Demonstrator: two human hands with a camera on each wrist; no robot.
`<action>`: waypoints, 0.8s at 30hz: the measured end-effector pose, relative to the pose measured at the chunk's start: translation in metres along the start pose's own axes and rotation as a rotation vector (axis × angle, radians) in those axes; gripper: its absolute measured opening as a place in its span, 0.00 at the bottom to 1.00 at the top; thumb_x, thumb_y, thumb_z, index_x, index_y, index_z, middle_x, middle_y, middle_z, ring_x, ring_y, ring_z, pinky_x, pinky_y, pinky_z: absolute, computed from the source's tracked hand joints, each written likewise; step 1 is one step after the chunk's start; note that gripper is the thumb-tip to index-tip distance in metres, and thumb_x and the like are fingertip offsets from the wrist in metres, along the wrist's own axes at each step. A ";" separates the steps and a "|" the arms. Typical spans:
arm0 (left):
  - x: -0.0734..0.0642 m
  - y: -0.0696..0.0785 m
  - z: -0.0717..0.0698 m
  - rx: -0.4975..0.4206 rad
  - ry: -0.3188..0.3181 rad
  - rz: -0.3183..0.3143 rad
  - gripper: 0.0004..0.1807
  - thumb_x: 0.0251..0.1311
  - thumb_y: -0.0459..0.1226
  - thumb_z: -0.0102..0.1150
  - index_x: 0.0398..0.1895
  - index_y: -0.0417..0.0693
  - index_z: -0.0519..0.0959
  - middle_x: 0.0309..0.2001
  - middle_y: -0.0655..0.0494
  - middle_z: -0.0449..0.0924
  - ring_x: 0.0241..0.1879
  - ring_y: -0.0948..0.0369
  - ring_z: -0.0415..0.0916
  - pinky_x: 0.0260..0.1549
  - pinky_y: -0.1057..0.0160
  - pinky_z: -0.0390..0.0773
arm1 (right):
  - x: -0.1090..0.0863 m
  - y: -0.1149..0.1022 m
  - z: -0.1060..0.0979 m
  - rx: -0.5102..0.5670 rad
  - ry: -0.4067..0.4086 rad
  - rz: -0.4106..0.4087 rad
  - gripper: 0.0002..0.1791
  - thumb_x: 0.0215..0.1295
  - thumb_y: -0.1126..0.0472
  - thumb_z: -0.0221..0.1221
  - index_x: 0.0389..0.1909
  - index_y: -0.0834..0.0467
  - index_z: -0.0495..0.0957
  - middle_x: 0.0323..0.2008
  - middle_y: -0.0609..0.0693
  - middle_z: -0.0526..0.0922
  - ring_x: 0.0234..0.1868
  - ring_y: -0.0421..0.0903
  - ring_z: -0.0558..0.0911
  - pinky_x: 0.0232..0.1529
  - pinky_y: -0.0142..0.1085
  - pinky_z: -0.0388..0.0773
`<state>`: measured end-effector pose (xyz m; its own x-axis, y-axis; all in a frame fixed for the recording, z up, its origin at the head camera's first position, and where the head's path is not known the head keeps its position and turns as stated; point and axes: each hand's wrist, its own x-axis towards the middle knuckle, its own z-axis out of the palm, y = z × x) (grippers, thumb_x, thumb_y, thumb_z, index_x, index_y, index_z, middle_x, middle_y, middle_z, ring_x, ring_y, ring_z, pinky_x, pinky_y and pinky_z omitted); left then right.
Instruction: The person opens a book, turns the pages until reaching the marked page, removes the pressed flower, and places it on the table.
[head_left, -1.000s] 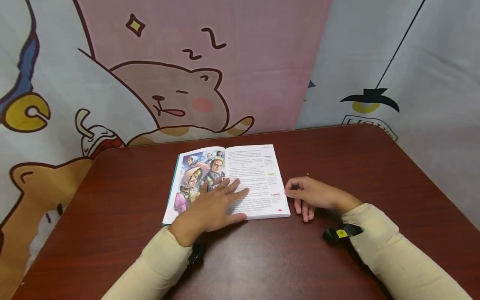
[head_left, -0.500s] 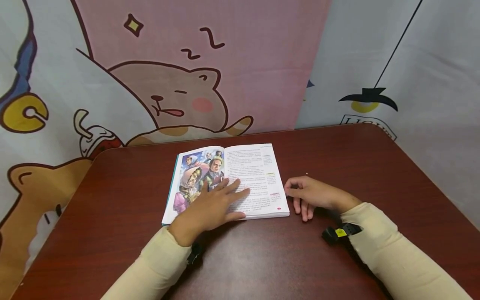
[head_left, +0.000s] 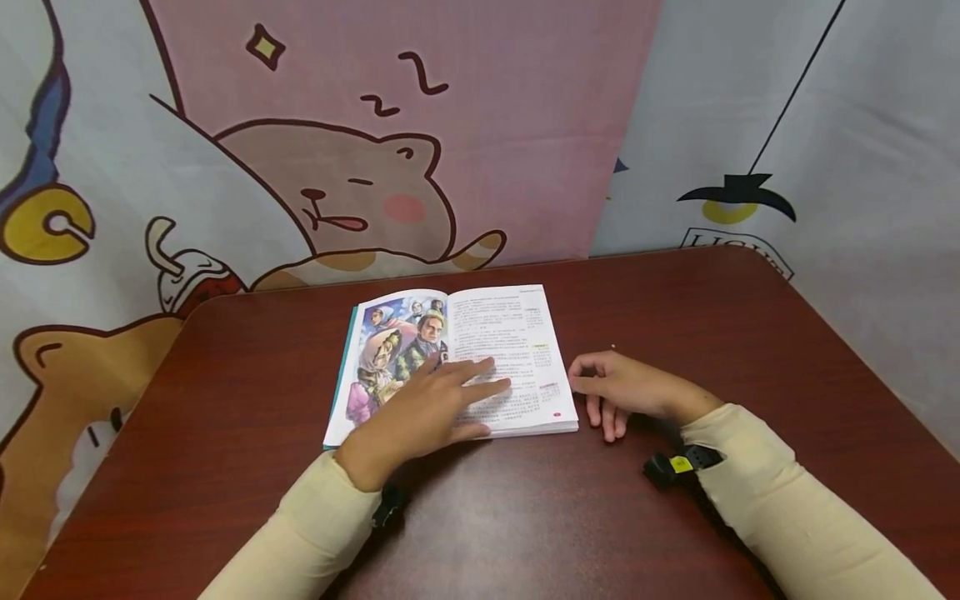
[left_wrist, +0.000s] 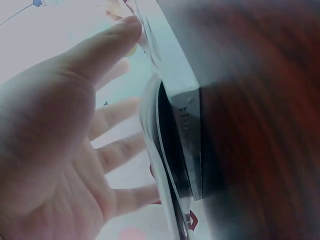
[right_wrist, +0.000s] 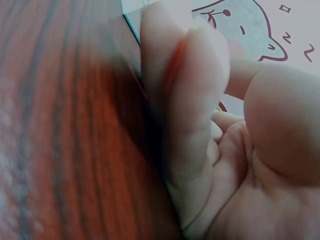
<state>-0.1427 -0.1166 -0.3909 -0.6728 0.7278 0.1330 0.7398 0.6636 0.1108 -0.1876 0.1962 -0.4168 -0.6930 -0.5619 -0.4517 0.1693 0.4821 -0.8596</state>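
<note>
Book (head_left: 497, 329) partly hidden beneath left hand (head_left: 420, 408), grip spread wide; right hand (head_left: 630, 392) near its edge, grip unclear.

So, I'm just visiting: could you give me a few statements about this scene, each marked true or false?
1. An open, white-paged book lies on the dark reddish-brown wooden table. True.
2. The colourful painted illustration is on the right-hand page. False: the illustration is on the left.
3. The person's bare left hand extends over the book, fingers apart. True.
4. The bare right hand lies flat on the illustration. False: it is at the book's right edge, fingers bent.
5. The long sleeves are black. False: the sleeves are cream.
6. A brown cartoon animal appears behind the table. True.
</note>
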 end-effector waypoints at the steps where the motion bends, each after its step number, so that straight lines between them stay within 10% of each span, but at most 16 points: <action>1: 0.001 0.000 0.000 0.005 0.009 0.012 0.34 0.59 0.53 0.69 0.69 0.63 0.73 0.71 0.52 0.71 0.68 0.52 0.71 0.65 0.34 0.66 | 0.000 0.000 0.000 0.000 -0.001 -0.001 0.16 0.78 0.52 0.50 0.50 0.63 0.70 0.20 0.55 0.80 0.13 0.47 0.82 0.15 0.38 0.79; 24: 0.004 0.004 -0.006 0.212 0.095 0.043 0.55 0.55 0.46 0.73 0.81 0.68 0.48 0.83 0.54 0.34 0.81 0.52 0.28 0.76 0.40 0.43 | 0.001 0.001 0.000 -0.043 0.000 -0.057 0.16 0.69 0.57 0.62 0.46 0.64 0.70 0.19 0.53 0.80 0.13 0.46 0.82 0.14 0.36 0.78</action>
<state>-0.1426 -0.1119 -0.3837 -0.6297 0.7430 0.2268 0.7426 0.6615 -0.1052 -0.1882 0.1966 -0.4183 -0.7009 -0.5888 -0.4025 0.0998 0.4779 -0.8727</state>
